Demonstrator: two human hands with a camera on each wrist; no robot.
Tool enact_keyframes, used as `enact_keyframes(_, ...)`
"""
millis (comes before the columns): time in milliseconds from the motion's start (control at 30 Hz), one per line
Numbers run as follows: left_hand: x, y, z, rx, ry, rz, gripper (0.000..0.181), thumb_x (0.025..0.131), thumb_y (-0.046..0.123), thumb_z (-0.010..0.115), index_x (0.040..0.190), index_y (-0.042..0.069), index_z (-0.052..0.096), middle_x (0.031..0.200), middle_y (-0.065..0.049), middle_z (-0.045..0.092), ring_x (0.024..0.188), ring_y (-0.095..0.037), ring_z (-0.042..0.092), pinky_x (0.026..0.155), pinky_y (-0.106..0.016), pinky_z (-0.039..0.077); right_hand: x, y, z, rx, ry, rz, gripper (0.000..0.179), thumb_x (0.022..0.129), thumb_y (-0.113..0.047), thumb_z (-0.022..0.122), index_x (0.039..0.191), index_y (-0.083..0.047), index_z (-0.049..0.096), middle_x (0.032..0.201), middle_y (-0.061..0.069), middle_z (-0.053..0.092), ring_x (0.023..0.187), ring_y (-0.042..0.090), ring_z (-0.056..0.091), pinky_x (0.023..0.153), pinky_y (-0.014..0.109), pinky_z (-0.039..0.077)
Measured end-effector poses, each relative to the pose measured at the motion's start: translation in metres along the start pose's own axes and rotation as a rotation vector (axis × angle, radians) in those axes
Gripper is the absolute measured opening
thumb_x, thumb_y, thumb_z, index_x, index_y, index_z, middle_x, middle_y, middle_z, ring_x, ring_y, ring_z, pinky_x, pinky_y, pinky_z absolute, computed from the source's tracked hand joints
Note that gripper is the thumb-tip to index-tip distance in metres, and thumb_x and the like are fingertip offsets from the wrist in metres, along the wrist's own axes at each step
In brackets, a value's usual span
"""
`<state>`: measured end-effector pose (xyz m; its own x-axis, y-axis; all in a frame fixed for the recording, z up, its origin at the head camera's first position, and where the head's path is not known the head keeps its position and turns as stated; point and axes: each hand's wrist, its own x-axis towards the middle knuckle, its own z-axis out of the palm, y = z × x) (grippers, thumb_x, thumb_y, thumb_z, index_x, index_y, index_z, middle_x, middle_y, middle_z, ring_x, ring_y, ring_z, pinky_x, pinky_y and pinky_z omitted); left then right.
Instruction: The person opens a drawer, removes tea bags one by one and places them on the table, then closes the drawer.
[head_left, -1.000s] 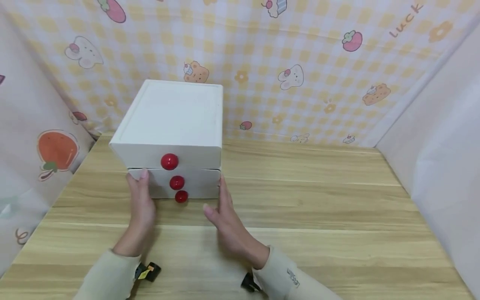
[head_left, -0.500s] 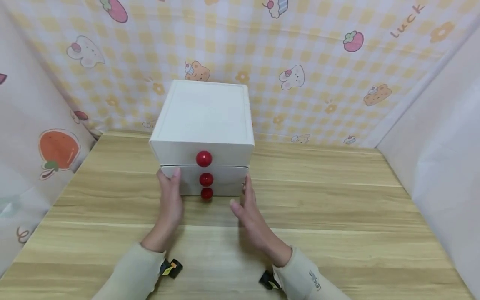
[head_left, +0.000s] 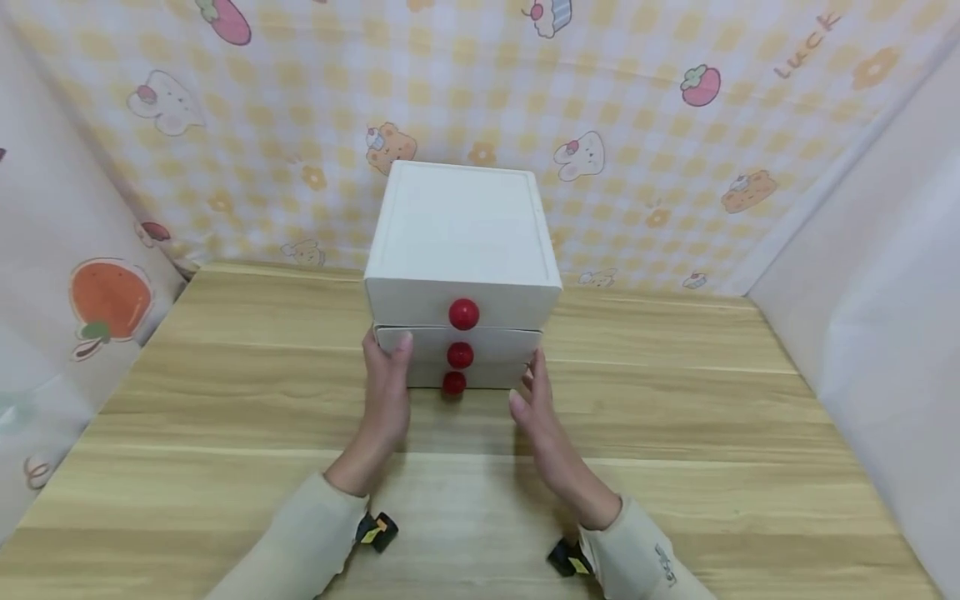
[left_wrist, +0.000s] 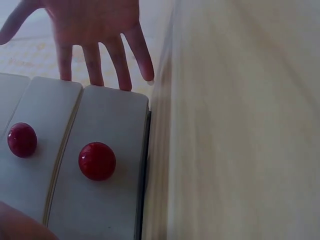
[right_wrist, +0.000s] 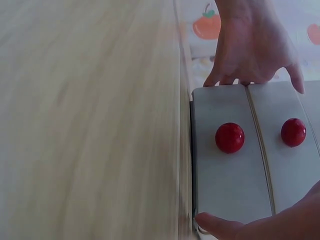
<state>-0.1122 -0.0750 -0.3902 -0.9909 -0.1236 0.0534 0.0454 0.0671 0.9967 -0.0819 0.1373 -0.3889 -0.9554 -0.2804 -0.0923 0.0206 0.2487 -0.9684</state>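
Note:
In the head view a small white drawer cabinet [head_left: 463,221] with three drawers and round red knobs [head_left: 464,314] stands on the table, its front facing me. My left hand [head_left: 386,400] grips its left front edge, thumb against the middle drawer's front and fingers along the side. At the opposite side my right hand [head_left: 551,437] touches the lower right edge with straight fingers, its thumb held apart in front. The left wrist view shows that hand's spread, straight fingers [left_wrist: 92,65] at the cabinet's side. In the right wrist view, the left fingers [right_wrist: 227,77] meet the far side.
The wood-grain table [head_left: 675,400] extends on both sides of the cabinet. Behind it hangs a yellow checked cloth [head_left: 637,167] with cartoon prints. White cloth walls [head_left: 885,292] close off the left and right.
The cabinet has slid right along the table from the left part to near the middle, turning slightly. Both hands have moved right with it, keeping their places at its sides.

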Motion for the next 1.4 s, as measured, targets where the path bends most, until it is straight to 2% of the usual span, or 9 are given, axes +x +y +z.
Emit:
enact_keyframes(200,0.0,0.001,0.009,-0.018,-0.022,0.008,0.072,0.106,0.043,0.033,0.16,0.01,0.0,0.164,-0.013,0.015,0.152,-0.028,0.019,0.128,-0.056,0.014,-0.002,0.005,-0.01,-0.017,0.02,0.014,0.081,0.102,-0.054,0.034,0.16,-0.031,-0.019,0.171,0.003,-0.006,0.158,0.037,0.006,0.121,0.074,0.015)
enact_keyframes(467,0.005,0.004,0.027,-0.031,-0.053,0.021,0.073,0.105,0.045,0.033,0.161,0.009,0.001,0.164,-0.016,0.017,0.151,-0.031,0.022,0.127,-0.057,0.018,-0.006,0.004,-0.029,-0.061,0.031,0.038,0.08,0.103,-0.055,0.033,0.159,-0.035,-0.02,0.171,0.004,-0.008,0.158,0.038,0.005,0.12,0.075,0.012)
enact_keyframes(700,0.006,0.009,0.045,-0.036,-0.064,0.012,0.077,0.104,0.046,0.036,0.162,0.009,0.001,0.167,-0.016,0.015,0.154,-0.033,0.02,0.127,-0.058,0.019,-0.005,0.008,-0.044,-0.024,0.058,0.031,0.078,0.104,-0.053,0.032,0.158,-0.036,-0.022,0.171,0.005,-0.009,0.158,0.039,0.004,0.123,0.068,0.018)
enact_keyframes(833,0.008,0.005,0.05,-0.026,-0.075,0.019,0.077,0.104,0.047,0.038,0.162,0.012,0.001,0.167,-0.013,0.015,0.154,-0.03,0.021,0.127,-0.057,0.02,-0.003,0.011,-0.05,-0.018,0.069,0.023,0.076,0.104,-0.052,0.03,0.158,-0.036,-0.022,0.171,0.005,-0.009,0.158,0.039,0.003,0.124,0.067,0.021)
enact_keyframes(1000,0.01,-0.003,0.044,-0.046,-0.136,0.039,0.073,0.106,0.047,0.032,0.162,0.016,-0.001,0.169,-0.009,0.008,0.156,-0.027,0.015,0.129,-0.056,0.017,-0.001,0.014,-0.052,-0.015,0.066,0.027,0.074,0.105,-0.05,0.03,0.158,-0.036,-0.02,0.171,0.005,-0.008,0.158,0.038,0.005,0.124,0.065,0.021)
enact_keyframes(1167,0.013,-0.004,0.028,-0.067,-0.232,0.006,0.069,0.108,0.053,0.018,0.163,0.018,-0.003,0.171,-0.003,0.0,0.159,-0.024,0.003,0.13,-0.054,0.009,0.0,0.015,-0.054,-0.03,0.089,0.045,0.071,0.108,-0.044,0.031,0.159,-0.036,-0.017,0.171,0.005,-0.007,0.158,0.038,0.007,0.124,0.064,0.021)
enact_keyframes(1300,0.019,0.006,0.009,-0.105,-0.25,-0.065,0.071,0.106,0.057,0.01,0.164,0.015,0.003,0.171,-0.006,0.006,0.16,-0.025,0.005,0.131,-0.049,0.008,0.001,0.01,-0.056,-0.073,0.126,0.06,0.07,0.108,-0.042,0.036,0.162,-0.03,-0.007,0.171,0.01,0.002,0.156,0.042,0.017,0.122,0.064,0.028)
enact_keyframes(1400,0.03,0.021,-0.001,-0.093,-0.242,-0.072,0.074,0.105,0.06,0.01,0.164,0.015,0.002,0.171,-0.009,0.008,0.16,-0.027,0.007,0.132,-0.046,0.006,0.003,0.004,-0.059,-0.075,0.21,0.067,0.066,0.108,-0.042,0.04,0.163,-0.021,0.009,0.167,0.014,0.018,0.152,0.041,0.028,0.118,0.06,0.037)
